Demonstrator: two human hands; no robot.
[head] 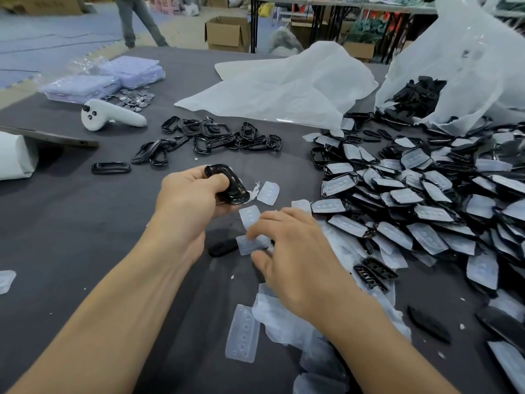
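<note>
My left hand (187, 199) grips a glossy black frame-shaped shell (231, 186) above the dark table (85, 223), thumb curled over its near edge. My right hand (295, 251) is lower and to the right, its fingertips pinching a translucent white button pad (251, 243) that lies over a black piece (223, 247) on the table. More loose translucent pads lie close by, one (268, 192) beside the shell and one (243, 334) near my right forearm.
A big heap of black shells with white pads (426, 206) fills the right side, spilling from a plastic bag (460, 66). Several empty black frames (210, 137) lie at centre back. A white controller (109, 116), a tablet (51, 137) and purple trays (108, 78) sit left.
</note>
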